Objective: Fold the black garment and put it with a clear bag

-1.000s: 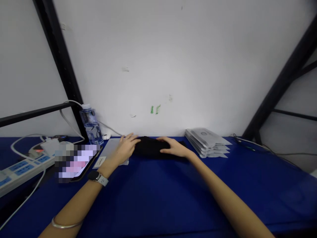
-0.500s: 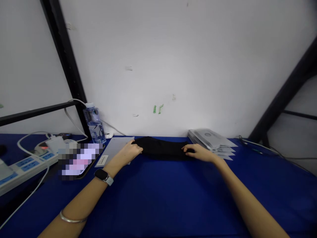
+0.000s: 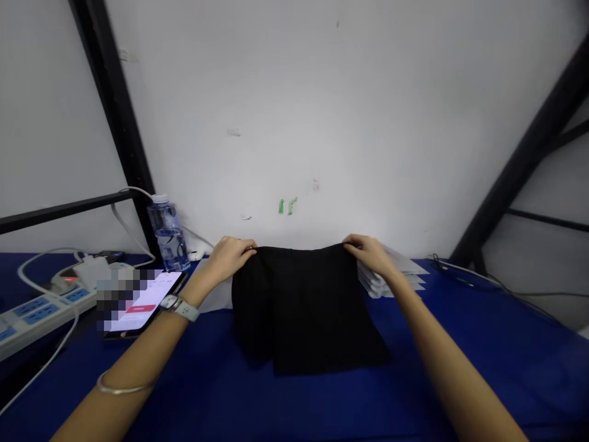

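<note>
A pair of black shorts (image 3: 313,307) hangs stretched between my hands, its waistband raised and its leg hems reaching down to the blue tabletop (image 3: 294,405). My left hand (image 3: 230,258) pinches the waistband's left corner. At the right corner, my right hand (image 3: 368,250) grips the same band between thumb and fingers. Behind my left wrist lies a flat pale plastic bag (image 3: 216,299), partly covered by the shorts and my arm. Beyond my right hand sits a stack of clear plastic bags (image 3: 405,264), partly hidden by that hand.
On the left are a water bottle (image 3: 169,236), a lit phone (image 3: 142,307), and a power strip (image 3: 41,316) with white cables. Black metal posts (image 3: 115,123) rise on both sides before the white wall (image 3: 276,92). Thin cables (image 3: 497,283) lie at the back right.
Both hands have lifted the shorts' waistband from the table. The black cloth, earlier a low folded strip, now spreads down toward me. The view has shifted slightly.
</note>
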`<state>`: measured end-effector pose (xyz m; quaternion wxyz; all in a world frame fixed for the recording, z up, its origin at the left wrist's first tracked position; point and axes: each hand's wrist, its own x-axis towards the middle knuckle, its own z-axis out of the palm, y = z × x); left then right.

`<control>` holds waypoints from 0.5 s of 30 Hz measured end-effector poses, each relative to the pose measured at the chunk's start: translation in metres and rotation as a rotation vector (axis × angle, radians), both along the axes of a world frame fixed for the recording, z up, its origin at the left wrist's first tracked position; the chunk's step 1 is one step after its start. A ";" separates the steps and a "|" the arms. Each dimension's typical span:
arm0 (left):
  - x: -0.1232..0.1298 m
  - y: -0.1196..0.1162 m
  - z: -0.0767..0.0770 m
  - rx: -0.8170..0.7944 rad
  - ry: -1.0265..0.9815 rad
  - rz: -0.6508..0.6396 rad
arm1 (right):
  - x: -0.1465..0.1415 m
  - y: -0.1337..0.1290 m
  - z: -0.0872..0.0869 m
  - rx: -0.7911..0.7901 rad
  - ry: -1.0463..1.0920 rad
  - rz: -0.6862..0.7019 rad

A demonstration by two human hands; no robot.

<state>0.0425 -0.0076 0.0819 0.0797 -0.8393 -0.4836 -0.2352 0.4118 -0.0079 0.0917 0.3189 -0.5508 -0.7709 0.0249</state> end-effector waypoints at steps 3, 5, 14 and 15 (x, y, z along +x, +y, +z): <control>0.014 0.021 -0.019 0.063 0.034 0.115 | -0.013 0.023 -0.019 0.051 -0.126 -0.231; 0.021 0.028 -0.033 0.107 0.035 0.118 | -0.021 0.026 -0.032 0.074 -0.206 -0.260; 0.034 -0.028 -0.059 -0.186 0.200 -0.123 | -0.052 -0.042 -0.090 -0.360 -0.318 0.240; 0.036 -0.035 -0.060 -0.218 0.209 -0.132 | -0.054 -0.047 -0.094 -0.406 -0.310 0.236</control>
